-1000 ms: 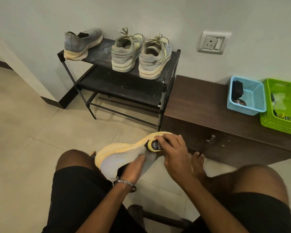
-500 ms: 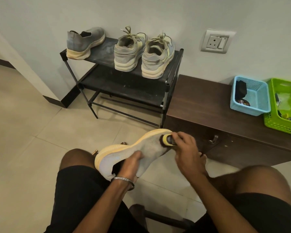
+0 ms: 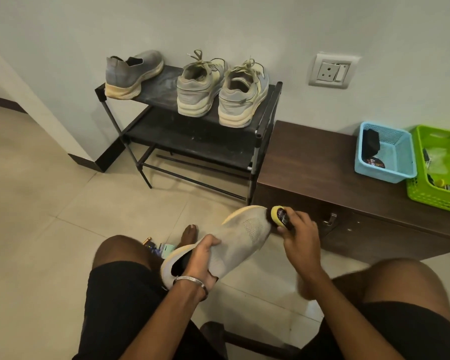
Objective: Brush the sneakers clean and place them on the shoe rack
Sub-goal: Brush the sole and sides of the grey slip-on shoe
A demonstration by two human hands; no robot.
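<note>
Head view: grey knit sneaker, pale yellow sole, tilted toe-up above the knees; left hand gripping its collar; right hand pinching brush at toe; open space on shoe rack top shelf between shoes

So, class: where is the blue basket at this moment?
In the head view, the blue basket sits at the right on the brown cabinet top, touching or nearly touching the green basket and right of the shoe rack.
</note>
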